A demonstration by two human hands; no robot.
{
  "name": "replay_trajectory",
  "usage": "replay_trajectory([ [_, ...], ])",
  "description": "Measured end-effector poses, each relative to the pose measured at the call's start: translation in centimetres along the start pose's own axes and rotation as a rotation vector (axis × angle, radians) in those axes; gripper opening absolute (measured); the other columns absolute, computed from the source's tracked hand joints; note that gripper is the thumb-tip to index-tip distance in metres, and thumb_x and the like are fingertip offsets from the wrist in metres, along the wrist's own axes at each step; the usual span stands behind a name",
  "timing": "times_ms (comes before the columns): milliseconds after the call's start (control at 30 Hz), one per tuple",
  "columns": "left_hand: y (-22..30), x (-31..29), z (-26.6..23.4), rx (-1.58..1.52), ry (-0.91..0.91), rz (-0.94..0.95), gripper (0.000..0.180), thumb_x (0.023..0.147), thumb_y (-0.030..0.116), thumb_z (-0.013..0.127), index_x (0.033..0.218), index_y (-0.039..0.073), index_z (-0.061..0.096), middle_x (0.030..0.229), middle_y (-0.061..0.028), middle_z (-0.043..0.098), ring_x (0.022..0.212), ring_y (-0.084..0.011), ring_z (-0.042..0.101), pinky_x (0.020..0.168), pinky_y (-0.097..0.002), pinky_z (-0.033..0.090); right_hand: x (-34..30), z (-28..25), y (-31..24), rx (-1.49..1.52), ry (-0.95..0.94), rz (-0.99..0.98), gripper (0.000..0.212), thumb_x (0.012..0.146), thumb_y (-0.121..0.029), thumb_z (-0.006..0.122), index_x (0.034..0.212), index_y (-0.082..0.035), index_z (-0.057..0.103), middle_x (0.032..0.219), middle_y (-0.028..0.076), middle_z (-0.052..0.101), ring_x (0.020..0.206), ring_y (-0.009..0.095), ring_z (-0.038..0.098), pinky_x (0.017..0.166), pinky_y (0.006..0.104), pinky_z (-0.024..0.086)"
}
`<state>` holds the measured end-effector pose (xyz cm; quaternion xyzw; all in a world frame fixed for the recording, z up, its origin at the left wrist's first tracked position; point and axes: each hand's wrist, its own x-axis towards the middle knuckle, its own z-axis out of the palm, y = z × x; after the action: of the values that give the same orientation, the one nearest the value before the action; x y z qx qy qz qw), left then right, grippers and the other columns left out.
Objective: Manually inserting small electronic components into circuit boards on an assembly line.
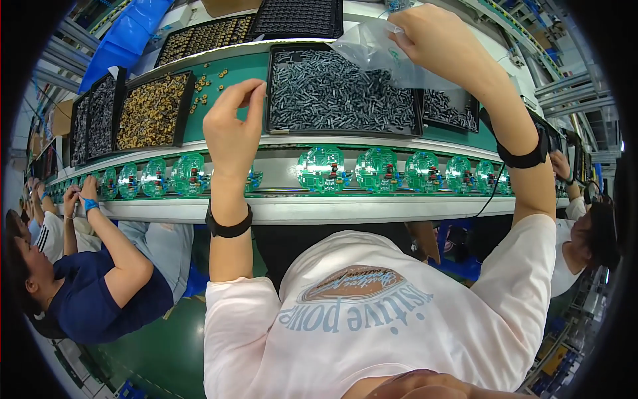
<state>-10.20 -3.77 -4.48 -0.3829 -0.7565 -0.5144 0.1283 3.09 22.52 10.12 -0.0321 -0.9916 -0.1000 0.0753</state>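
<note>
Green worktop across the upper middle of the frame, bent by the lens; along its near side a rail carrying a row of round green circuit boards, then a pale front ledge. Green floor at lower left; 1 co-worker in navy on the left, 1 in white at the right rim, others partly seen at far left. Left hand raised over the rail at centre-left, wrist up, thumb and index tips drawn near each other by the big tray's left wall; cannot tell whether anything sits between them. Right hand at upper right, forearm angled in from the right, fingers closed on a clear plastic bag, which hangs over the upper right of the big black tray of small dark cylindrical parts; contact with the parts uncertain. Edges: a smaller black tray just beside the big one on the right; at left a tray of yellow parts, with loose yellow pieces on the green strip between. Rail shows bare between left wrist and the next board rightward.
</note>
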Motion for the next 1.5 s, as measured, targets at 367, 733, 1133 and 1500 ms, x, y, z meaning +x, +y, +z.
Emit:
replay_trajectory([
  [367,2.8,-1.2,-2.1,0.013,0.043,0.141,0.009,0.089,0.003,0.076,0.097,0.003,0.075,0.086,-0.0097,0.074,0.073,-0.0226,0.070,0.067,-0.0317,0.054,-6.4,4.9,-1.2,0.064,0.496,-0.021,0.024,0.089,-0.009,0.071,0.112,-0.007,0.070,0.077,0.014,0.067,0.068,0.035,0.065,0.061,0.0410,0.052],
  [733,4.0,-10.0,-0.1,-0.037,0.012,0.237,0.013,0.084,-0.002,0.078,0.096,0.002,0.073,0.085,-0.0101,0.073,0.073,-0.0259,0.069,0.064,-0.0337,0.053,-8.4,11.2,-1.6,-0.042,0.769,-0.135,0.035,0.078,0.000,0.075,0.112,-0.005,0.071,0.076,0.006,0.066,0.062,0.023,0.065,0.056,0.0337,0.052],
  [1133,1.1,-13.9,1.6,-0.001,0.096,0.093,0.009,0.087,0.000,0.075,0.096,0.002,0.072,0.087,-0.0109,0.073,0.076,-0.0279,0.070,0.066,-0.0353,0.054,-7.9,12.1,-2.9,-0.028,0.789,-0.148,0.036,0.078,-0.002,0.076,0.113,-0.005,0.071,0.076,0.006,0.066,0.064,0.023,0.067,0.057,0.0347,0.054],
  [1500,1.1,-13.8,1.7,0.020,0.059,0.057,0.007,0.089,0.003,0.075,0.096,0.003,0.073,0.086,-0.0100,0.073,0.076,-0.0262,0.070,0.066,-0.0346,0.054,-7.6,12.4,-1.9,-0.022,0.726,-0.101,0.035,0.078,-0.003,0.076,0.113,-0.009,0.071,0.078,0.006,0.068,0.066,0.025,0.068,0.058,0.0358,0.054],
])
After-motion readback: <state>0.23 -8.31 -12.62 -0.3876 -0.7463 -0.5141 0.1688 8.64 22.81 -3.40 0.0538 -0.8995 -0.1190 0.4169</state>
